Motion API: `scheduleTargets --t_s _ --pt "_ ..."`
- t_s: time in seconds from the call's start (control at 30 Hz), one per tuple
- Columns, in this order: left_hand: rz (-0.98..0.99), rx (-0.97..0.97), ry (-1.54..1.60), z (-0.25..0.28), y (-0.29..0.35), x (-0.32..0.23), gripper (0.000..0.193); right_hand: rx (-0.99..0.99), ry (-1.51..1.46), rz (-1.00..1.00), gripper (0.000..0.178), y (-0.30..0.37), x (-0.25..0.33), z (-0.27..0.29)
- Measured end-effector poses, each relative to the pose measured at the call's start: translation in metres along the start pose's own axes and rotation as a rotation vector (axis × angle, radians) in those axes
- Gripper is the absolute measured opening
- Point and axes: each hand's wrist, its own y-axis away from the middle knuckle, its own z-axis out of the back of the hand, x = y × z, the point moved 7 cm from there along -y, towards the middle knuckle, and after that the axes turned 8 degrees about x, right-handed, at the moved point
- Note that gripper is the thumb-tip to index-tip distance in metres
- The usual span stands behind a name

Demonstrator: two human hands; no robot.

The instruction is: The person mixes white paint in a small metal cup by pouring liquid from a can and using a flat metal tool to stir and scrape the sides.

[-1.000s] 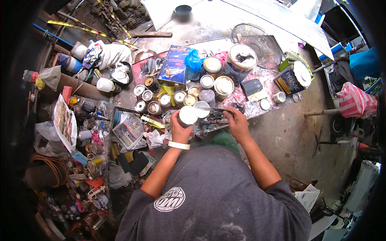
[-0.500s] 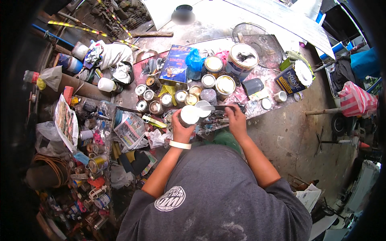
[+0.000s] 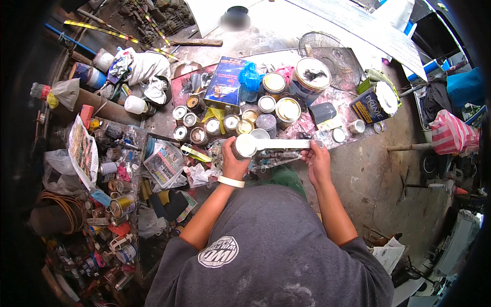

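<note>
My left hand (image 3: 235,159) is wrapped round a small can of white paint (image 3: 246,145), held tilted in front of my body. A roll of masking tape (image 3: 231,182) circles my left wrist. In my right hand (image 3: 318,157) is the end of a long flat stirring stick (image 3: 284,144), its broad face pale. The stick lies nearly level, its far end over the can's rim. Just beyond the can is a grey-white cup (image 3: 260,134), partly covered by the stick and can.
Several paint tins stand on the stained table, among them a large tub (image 3: 311,77) and a blue square tin (image 3: 223,79). A fan grille (image 3: 335,64) lies at the back. Left is a cluttered bench with newspaper (image 3: 164,165); concrete floor (image 3: 368,184) lies right.
The stick has shifted from over the grey-white cup to the paint can's rim and turned its pale broad face up. My right hand has moved right and slightly nearer.
</note>
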Motion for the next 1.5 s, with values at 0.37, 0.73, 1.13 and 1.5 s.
scheduleTargets --t_s 0.37,0.73,1.13,1.5 --pt "-0.31 -0.02 -0.074 0.021 -0.013 -0.085 0.081 0.354 0.839 0.763 0.011 0.068 0.083 -0.111" --pt "-0.346 0.027 -0.269 0.016 -0.004 -0.087 0.076 0.126 0.075 -0.079 0.018 0.021 -0.003 -0.048" --pt "0.005 0.024 0.084 0.003 0.003 -0.027 0.08 0.101 0.036 0.004 0.018 0.016 0.018 -0.035" --pt "0.092 0.03 0.053 0.0 0.006 0.004 0.08 0.061 0.355 0.227 0.022 0.007 0.029 -0.031"
